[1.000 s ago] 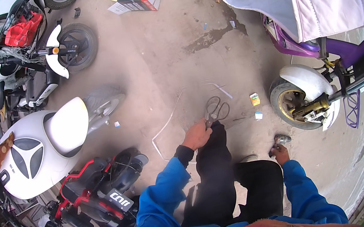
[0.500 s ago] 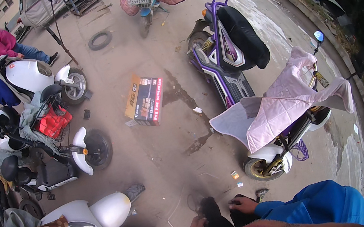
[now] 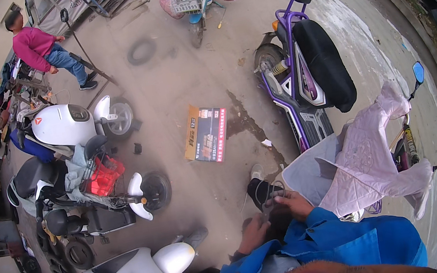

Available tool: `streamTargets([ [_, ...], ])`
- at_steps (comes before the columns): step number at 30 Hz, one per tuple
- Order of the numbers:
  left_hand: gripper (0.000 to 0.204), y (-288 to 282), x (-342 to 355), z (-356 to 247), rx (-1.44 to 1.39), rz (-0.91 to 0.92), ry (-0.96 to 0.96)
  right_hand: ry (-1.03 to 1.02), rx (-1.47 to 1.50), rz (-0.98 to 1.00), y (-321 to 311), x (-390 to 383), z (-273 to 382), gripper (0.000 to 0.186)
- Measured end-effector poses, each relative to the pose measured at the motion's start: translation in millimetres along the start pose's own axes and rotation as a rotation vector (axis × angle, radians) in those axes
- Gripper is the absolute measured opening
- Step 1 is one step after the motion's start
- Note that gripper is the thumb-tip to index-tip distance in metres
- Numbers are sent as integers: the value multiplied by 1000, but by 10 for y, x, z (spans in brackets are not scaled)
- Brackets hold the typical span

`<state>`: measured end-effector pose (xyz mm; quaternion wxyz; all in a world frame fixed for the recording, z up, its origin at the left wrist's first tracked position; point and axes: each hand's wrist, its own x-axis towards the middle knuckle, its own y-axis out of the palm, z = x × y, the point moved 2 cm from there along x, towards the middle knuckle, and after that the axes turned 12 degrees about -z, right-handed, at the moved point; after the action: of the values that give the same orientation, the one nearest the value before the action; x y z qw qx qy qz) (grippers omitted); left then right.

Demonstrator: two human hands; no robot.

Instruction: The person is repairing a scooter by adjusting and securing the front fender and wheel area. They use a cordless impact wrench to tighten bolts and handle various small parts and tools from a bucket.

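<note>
My left hand (image 3: pixel 252 229) is closed low in front of me, just left of my right hand, on something dark that I cannot make out. My right hand (image 3: pixel 293 203) grips the grey scissors (image 3: pixel 273 191), whose looped handles show above its fingers. My legs, in dark trousers, are beneath both hands, and a pale shoe (image 3: pixel 256 170) shows ahead of them. A pink quilted cover (image 3: pixel 368 169) on a scooter lies close to my right.
A cardboard box (image 3: pixel 205 133) lies ahead. Several white scooters (image 3: pixel 63 122) line the left, a purple scooter (image 3: pixel 316 62) stands at right, and another (image 3: pixel 190 8) farther ahead. A person in a pink top (image 3: pixel 33 49) stands at upper left near a loose tyre (image 3: pixel 140 51).
My view has lifted from the floor to the wider yard. My right hand has moved inward to the scissors, beside my left. The person in pink has gone from sitting to standing.
</note>
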<state>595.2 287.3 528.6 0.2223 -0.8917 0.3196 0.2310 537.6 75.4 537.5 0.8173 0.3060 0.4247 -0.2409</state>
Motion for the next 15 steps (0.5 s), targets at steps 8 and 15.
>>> streamTargets([
  [8,45,-292,1240,-1299,-60,75,64,-146,-31,-94,279,480,1611,27],
  [15,45,-755,2582,-2092,75,85,276,-217,-28,-160,618,1215,2856,27],
])
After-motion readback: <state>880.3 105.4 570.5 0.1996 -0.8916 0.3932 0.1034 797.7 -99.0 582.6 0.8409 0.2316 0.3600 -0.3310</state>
